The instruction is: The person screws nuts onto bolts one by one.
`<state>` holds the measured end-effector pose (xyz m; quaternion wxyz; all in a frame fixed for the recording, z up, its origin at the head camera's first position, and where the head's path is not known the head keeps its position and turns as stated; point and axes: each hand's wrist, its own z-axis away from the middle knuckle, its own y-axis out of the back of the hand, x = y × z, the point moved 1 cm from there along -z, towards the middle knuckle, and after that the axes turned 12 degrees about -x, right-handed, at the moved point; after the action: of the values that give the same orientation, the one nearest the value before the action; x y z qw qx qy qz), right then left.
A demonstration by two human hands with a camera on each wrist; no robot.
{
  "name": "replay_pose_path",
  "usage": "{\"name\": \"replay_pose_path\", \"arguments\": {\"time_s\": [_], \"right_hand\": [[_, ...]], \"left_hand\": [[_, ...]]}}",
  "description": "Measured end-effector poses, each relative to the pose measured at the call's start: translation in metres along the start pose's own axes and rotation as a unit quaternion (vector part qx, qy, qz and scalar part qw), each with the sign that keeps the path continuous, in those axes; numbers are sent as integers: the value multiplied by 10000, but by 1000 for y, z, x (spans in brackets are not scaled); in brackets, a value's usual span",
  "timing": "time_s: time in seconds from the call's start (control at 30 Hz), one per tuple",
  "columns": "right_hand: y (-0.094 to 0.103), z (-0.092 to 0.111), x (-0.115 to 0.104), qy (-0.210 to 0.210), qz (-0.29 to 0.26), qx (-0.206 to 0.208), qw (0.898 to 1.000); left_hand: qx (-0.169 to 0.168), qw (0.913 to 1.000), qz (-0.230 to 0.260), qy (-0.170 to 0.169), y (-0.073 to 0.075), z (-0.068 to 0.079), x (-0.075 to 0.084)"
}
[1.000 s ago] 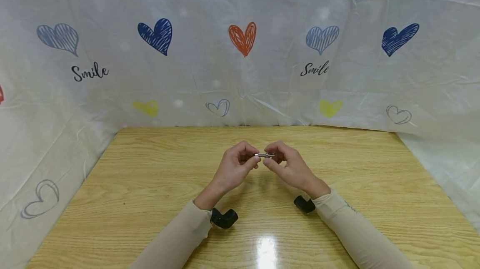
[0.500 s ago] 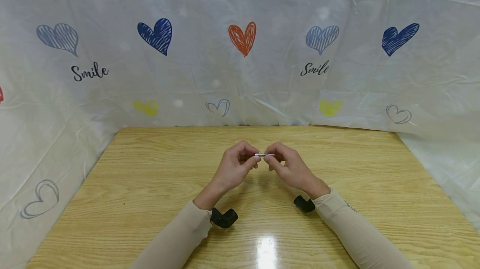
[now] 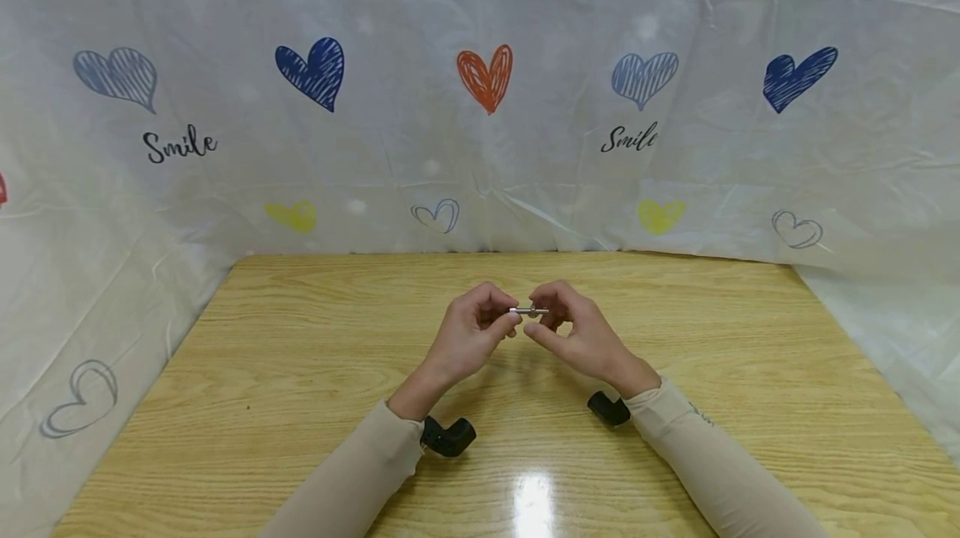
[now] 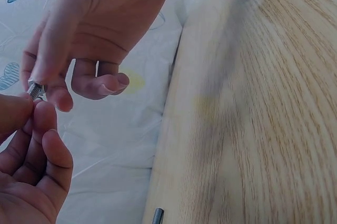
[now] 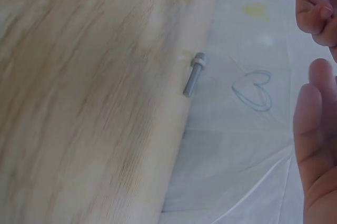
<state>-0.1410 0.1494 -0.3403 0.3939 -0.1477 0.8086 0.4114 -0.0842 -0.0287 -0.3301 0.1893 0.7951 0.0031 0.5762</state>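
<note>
Wood-grain table [image 3: 315, 329], creased white cloth backdrop [image 3: 405, 138], printed hearts [image 3: 312, 75], "Smile" lettering [image 3: 180, 143], light reflection [image 3: 533, 505]

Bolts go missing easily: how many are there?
2: one bolt in the left hand; another bolt by the table edge, right wrist view. More may be hidden.

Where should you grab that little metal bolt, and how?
Probably pinch the bolt by its left end, coming from the left, as the left hand does. It's thin and lies sideways between the hands, so thumb and finger can squeeze across it. That grip also leaves the wider, ring-like piece farther right within reach of the right hand.
</note>
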Motion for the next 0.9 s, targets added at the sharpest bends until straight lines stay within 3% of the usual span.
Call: {"name": "replay_pose_path", "arguments": {"time_s": [0.2,0.53,0.77,0.9], "right_hand": [[-2,-1,3,316,-220,-39,9993],[-1,0,4,142,-3,-51,9999],[-7,1,41,25,-83,-24,10000],[-8,1,40,38,-119,3,9999]], "left_hand": [[46,10000,-13,49,-1,-1,0],[20,10000,27,82,-2,-1,2],[37,9999,-21,90,-2,0,1],[59,9999,-49,106,-1,0,0]]}}
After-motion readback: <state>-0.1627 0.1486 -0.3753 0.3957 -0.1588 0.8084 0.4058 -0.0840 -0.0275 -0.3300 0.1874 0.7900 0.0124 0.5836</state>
